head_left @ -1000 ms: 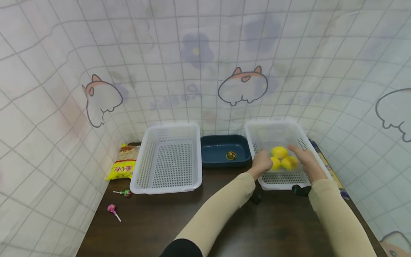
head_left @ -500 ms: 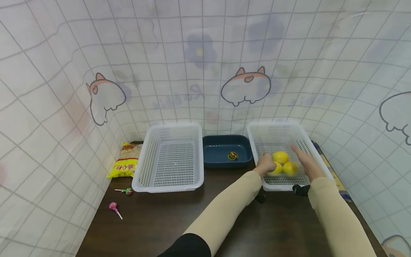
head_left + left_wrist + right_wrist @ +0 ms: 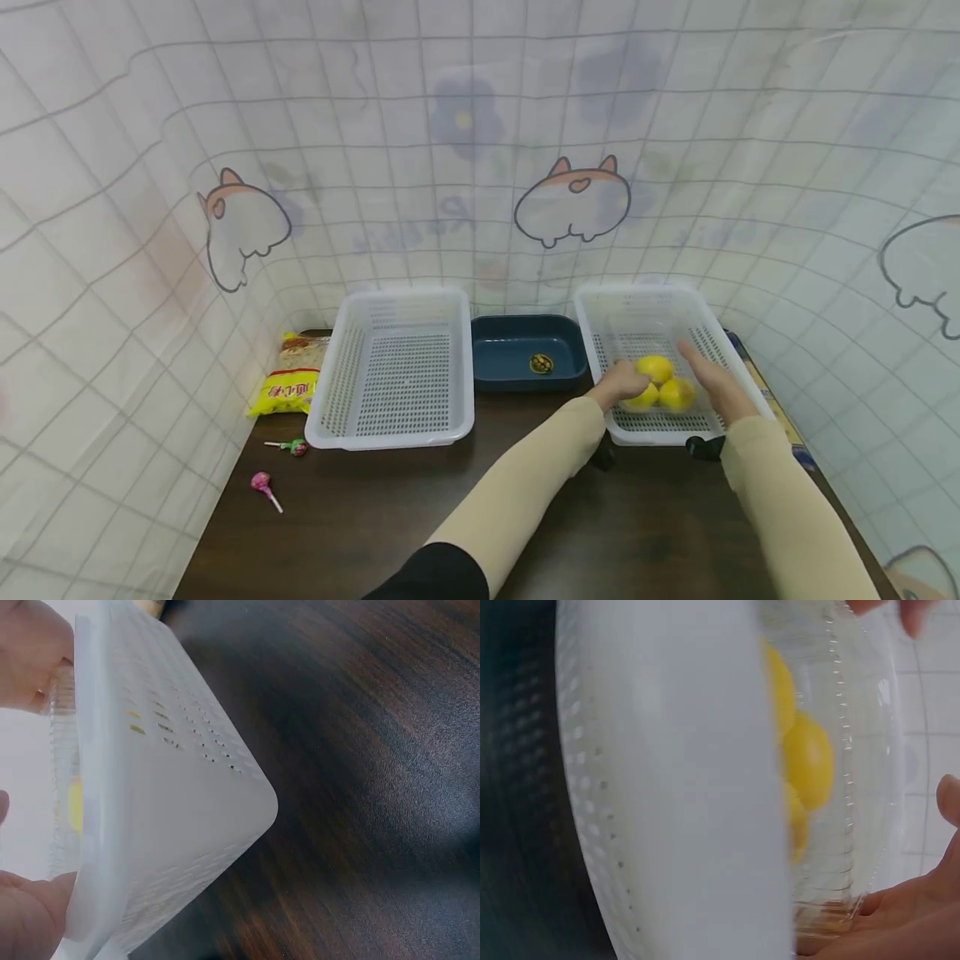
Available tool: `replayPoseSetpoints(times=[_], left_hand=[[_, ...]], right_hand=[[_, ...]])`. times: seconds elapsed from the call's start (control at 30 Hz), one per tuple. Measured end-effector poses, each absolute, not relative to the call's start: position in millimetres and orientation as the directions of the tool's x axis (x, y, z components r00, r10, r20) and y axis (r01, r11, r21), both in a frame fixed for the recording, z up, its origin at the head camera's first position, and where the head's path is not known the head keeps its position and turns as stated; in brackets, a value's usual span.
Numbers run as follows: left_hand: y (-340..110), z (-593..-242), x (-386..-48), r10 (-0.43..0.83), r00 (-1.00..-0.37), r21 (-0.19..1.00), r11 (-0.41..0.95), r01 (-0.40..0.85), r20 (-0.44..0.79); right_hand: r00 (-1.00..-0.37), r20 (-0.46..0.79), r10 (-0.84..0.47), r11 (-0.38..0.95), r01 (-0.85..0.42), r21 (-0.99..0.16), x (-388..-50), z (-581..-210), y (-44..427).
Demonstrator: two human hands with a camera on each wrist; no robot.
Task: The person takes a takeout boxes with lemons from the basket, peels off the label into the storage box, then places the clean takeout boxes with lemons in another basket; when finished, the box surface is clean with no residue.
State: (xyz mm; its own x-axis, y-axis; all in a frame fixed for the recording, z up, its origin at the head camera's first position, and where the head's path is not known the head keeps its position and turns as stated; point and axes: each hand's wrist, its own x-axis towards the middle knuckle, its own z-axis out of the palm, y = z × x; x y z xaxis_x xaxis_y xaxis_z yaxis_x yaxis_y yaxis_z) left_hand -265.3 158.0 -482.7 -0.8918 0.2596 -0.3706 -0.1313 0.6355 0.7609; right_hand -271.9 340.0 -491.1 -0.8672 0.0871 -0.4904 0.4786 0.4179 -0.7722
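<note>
In the right-hand white basket point(image 3: 654, 436), a clear plastic container point(image 3: 870, 750) holds three yellow lemons point(image 3: 677, 394). My left hand point(image 3: 625, 383) grips the container's left side, with its thumb near the lemons. On the opposite side my right hand point(image 3: 716, 382) holds the container. In the right wrist view its thumb point(image 3: 949, 801) stands raised, and its fingers point(image 3: 821, 922) show through the plastic. Part of the container is hidden behind the basket's rim in both wrist views.
A second white basket point(image 3: 390, 442) stands on the left. Between the baskets is a dark blue dish point(image 3: 517, 382) with a small turtle figure point(image 3: 541, 364). A yellow packet point(image 3: 288, 387) and two lollipops, one green point(image 3: 297, 447) and one pink point(image 3: 261, 482), lie at left on the dark table point(image 3: 375, 517).
The container of lemons has moved slightly down in the head view, within the right-hand basket. Both hands have stayed at its sides; the left has come down with it.
</note>
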Motion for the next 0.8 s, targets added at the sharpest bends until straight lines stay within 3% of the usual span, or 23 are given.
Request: replayPoseSetpoints(times=[0.13, 0.3, 0.53, 0.8], left_hand=[[150.8, -477.9, -261.6, 0.293, -0.89, 0.78, 0.617, -0.103, -0.349], [140.6, -471.7, -262.5, 0.351, -0.897, 0.784, 0.62, 0.007, -0.269], [122.8, -469.3, -259.9, 0.325, -0.935, 0.792, 0.604, 0.089, -0.143], [76.3, -470.1, -240.6, 0.377, -0.917, 0.705, 0.616, 0.351, 0.127]], right_hand=[[-0.863, -0.47, 0.184, 0.603, 0.477, -0.639, -269.0, -491.8, 334.1], [-0.921, -0.282, 0.271, 0.77, 0.383, -0.511, -259.5, -483.7, 315.5], [-0.989, 0.017, 0.15, 0.85, 0.12, -0.513, -230.4, -469.7, 278.8], [-0.963, 0.252, 0.094, 0.895, -0.029, -0.444, -193.4, -463.0, 247.8]])
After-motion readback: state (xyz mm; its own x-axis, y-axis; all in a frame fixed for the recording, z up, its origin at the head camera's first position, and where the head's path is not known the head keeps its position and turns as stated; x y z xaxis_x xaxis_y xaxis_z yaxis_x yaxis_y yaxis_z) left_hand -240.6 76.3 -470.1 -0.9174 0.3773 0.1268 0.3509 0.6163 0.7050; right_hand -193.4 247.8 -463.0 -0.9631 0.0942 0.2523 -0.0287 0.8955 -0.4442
